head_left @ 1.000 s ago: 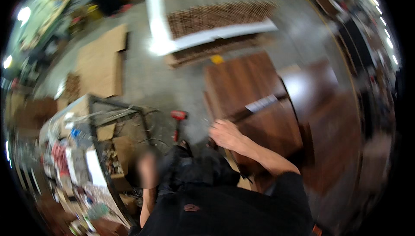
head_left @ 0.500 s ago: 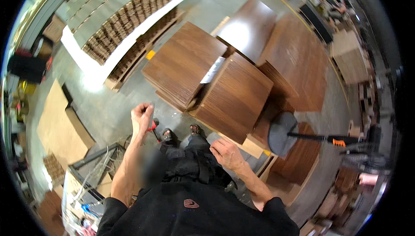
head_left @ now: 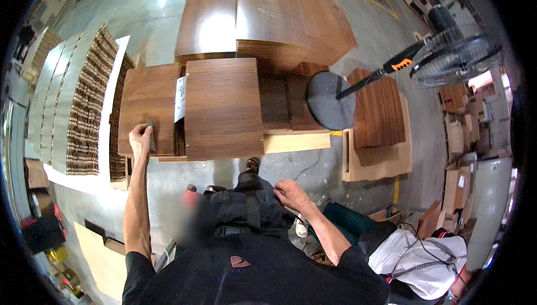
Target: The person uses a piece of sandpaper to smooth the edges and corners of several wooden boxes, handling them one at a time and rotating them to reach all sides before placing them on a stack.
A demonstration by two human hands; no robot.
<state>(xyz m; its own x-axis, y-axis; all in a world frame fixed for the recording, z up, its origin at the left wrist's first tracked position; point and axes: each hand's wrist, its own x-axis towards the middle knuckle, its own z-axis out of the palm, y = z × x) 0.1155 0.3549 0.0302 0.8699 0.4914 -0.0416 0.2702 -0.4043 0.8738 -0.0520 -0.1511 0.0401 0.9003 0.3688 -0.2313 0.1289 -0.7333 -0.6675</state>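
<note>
My left hand (head_left: 140, 139) is raised at the near edge of a left-hand stack of brown wood-grain boards (head_left: 148, 95). Its thumb and fingers pinch a small, thin grey piece (head_left: 152, 136), whose kind I cannot make out. Whether the piece touches the boards is unclear. Right of that stack stands another brown wood-grain stack (head_left: 224, 106), with a white printed sheet (head_left: 180, 99) in the gap between them. My right hand (head_left: 291, 195) hovers before my right thigh, fingers curled inward; anything inside them is hidden.
A pedestal fan's round base (head_left: 331, 101) rests on boards to the right, its pole slanting toward the fan head (head_left: 456, 59). Grey-topped panels (head_left: 61, 103) are piled at left. Larger brown boards (head_left: 291, 8) lie beyond. A white bag (head_left: 419, 263) sits at lower right.
My body has turned right, so the board stacks now lie straight ahead. My left hand has come over the left stack's near edge. The right hand stays curled near my thigh.
</note>
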